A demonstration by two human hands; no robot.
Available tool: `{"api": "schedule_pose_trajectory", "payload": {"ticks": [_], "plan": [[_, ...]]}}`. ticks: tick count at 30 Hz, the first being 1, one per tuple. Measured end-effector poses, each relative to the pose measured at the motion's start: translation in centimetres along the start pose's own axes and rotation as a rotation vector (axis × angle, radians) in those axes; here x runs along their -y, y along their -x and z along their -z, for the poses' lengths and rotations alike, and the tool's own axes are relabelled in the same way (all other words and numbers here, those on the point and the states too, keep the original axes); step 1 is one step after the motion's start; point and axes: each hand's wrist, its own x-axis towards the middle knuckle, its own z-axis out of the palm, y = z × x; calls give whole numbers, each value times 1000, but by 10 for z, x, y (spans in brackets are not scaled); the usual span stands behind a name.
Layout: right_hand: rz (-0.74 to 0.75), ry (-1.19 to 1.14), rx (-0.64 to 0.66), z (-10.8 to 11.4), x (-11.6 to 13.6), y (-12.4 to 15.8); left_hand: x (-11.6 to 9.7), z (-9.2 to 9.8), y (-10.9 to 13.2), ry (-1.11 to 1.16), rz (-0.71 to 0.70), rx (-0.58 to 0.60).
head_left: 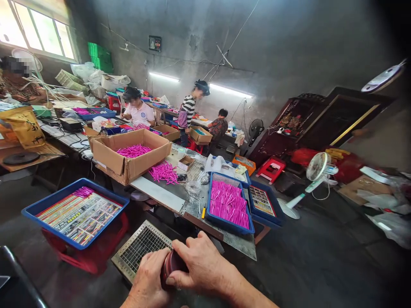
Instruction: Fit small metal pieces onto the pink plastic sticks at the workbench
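At the bottom middle, my left hand [150, 274] and my right hand [201, 264] are both closed round a dark red-brown jar [172, 266]. The left fingers wrap its left side. From the right, my right hand grips its top and near side, with the thumb lying across it. Its lower part is hidden, so I cannot tell whether it has a lid on. Just beyond my left hand stands a metal-framed wire grid [144, 244], partly covered by that hand.
A worktable [160, 194] ahead bears a cardboard box [112, 156] and a blue tray [229, 201], both holding pink sticks. A yellow-handled tool [203, 212] lies near its edge. Another blue tray [28, 210] rests on a red stool. A white fan [316, 171] stands right. Several people sit or stand farther back.
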Motion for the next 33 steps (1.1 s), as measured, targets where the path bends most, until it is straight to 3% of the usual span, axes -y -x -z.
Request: {"api": "schedule_pose_trajectory", "payload": {"ticks": [3,8,13,19,23,29,33], "plan": [[-97,-8,-7,-2,1,-1,-1,0,0,-12,9,-11],[62,-77,-53,0,0,-2,3,0,1,14,17,7],[-109,-8,-7,-7,2,-4,6,-2,2,-37,-2,-16],[42,-108,-68,-13,1,-4,11,-9,4,23,-18,-64],[-129,-53,-49,-16,3,-6,14,-10,3,-19,-58,-93],[90,-168,-58,-20,1,-7,19,-4,1,0,-87,-29],[-99,-113,-47,-28,4,-11,23,-6,2,-30,-73,-22]]}}
